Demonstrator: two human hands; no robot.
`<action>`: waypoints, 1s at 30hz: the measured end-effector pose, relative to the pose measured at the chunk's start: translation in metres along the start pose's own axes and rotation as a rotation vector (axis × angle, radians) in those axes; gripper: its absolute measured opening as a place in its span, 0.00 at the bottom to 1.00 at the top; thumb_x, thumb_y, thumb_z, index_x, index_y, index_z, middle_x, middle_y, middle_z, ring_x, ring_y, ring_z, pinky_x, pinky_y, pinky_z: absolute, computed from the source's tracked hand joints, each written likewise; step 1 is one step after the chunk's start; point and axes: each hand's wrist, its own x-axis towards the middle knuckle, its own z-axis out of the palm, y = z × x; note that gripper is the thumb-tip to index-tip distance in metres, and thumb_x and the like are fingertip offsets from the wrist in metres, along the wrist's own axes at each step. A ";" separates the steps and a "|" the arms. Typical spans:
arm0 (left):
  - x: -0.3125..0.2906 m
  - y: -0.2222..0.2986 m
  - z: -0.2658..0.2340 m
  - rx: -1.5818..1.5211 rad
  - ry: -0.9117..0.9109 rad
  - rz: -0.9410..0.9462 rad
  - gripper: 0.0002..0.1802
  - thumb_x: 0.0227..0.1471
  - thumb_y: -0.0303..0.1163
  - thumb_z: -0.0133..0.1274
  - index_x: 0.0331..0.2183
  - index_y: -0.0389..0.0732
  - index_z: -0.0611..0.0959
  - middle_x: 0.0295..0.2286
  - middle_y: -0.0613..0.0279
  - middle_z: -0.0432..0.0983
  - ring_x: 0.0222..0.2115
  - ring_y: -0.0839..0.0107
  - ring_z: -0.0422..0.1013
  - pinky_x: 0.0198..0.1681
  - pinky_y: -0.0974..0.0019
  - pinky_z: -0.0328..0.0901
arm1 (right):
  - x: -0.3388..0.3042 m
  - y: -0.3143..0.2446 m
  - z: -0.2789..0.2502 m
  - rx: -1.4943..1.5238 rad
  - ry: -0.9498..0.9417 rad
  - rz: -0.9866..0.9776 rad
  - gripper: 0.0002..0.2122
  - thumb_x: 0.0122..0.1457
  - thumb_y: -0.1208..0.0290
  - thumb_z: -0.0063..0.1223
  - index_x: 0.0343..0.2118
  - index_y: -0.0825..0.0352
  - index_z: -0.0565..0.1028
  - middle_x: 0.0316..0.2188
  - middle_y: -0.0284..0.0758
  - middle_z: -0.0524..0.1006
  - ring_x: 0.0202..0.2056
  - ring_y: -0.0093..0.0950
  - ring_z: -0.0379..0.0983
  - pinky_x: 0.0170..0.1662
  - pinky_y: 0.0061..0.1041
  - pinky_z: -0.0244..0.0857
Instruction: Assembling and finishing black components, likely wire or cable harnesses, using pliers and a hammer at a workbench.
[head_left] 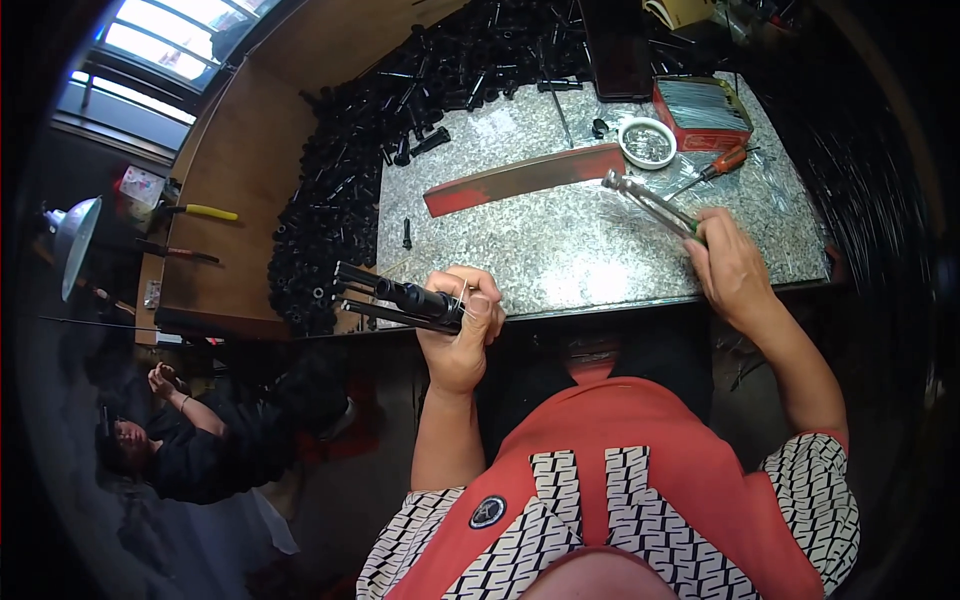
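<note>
Granite slab [560, 240]: left hand [462, 335] fisted round black part [400, 298], axis pointing left; right hand [735, 265] clamps pliers [650, 205], tips up-left.

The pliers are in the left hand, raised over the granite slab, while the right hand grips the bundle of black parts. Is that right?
No, the hands are swapped. In the head view the right hand holds the pliers over the granite slab, and the left hand grips the bundle of black parts.

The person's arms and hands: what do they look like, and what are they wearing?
Both forearms are bare, with no gloves on the left hand or the right hand. Short sleeves end near the elbows, patterned in black and white blocks. A red apron covers the chest between them. No watch or rings can be made out.
</note>
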 end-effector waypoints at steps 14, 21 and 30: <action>-0.005 -0.004 0.011 -0.018 -0.039 -0.078 0.25 0.45 0.28 0.63 0.35 0.42 0.60 0.16 0.69 0.63 0.12 0.81 0.59 0.18 0.78 0.57 | 0.049 -0.067 -0.035 -0.242 0.220 -0.446 0.15 0.46 0.70 0.60 0.34 0.68 0.66 0.47 0.41 0.66 0.55 0.41 0.61 0.60 0.55 0.43; -0.003 -0.008 0.016 -0.169 -0.013 -0.115 0.45 0.30 0.39 0.72 0.43 0.42 0.57 0.21 0.70 0.71 0.19 0.84 0.64 0.22 0.80 0.57 | 0.054 -0.074 -0.022 -0.384 0.292 -0.577 0.11 0.49 0.69 0.56 0.33 0.67 0.69 0.50 0.38 0.66 0.59 0.40 0.57 0.62 0.58 0.35; -0.009 -0.014 0.014 -0.020 0.062 -0.170 0.44 0.25 0.41 0.72 0.40 0.37 0.64 0.19 0.74 0.68 0.21 0.84 0.64 0.25 0.80 0.58 | 0.030 -0.070 -0.028 -0.190 -0.129 -0.526 0.11 0.47 0.69 0.57 0.28 0.68 0.68 0.30 0.38 0.71 0.28 0.34 0.69 0.32 0.33 0.65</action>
